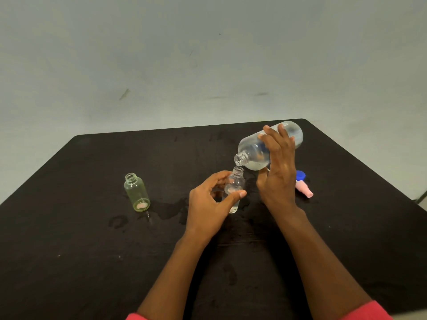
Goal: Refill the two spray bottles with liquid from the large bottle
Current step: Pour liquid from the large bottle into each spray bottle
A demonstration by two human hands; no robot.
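Note:
My right hand grips the large clear bottle, tipped on its side with its open mouth pointing down-left, just above the neck of a small clear spray bottle. My left hand holds that small bottle upright on the black table, thumb across its front. Clear liquid sits low in the large bottle near its neck. A second small bottle, greenish and uncapped, stands alone to the left.
A blue cap and a pink spray head lie on the table right of my right hand. Wet patches darken the table between the two small bottles. A pale wall rises behind the table's far edge.

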